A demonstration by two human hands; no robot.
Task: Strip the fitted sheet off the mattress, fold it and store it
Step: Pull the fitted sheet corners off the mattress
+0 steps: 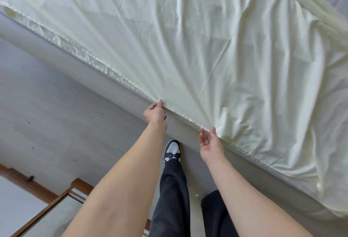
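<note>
Matt, creased cloth sheet (188, 39); glossy wood frame (47, 210).

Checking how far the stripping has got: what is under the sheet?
The sheet lies loose over the grey mattress, whose side shows bare below the hem. The mattress top is covered, except a bare patch at the far corner.

A black and white shoe (172, 149) stands on the grey floor (56, 123). Dark trousers (173, 195) cover the legs above it. In the bottom corner is a brown wooden frame (47, 210), maybe a door.
</note>
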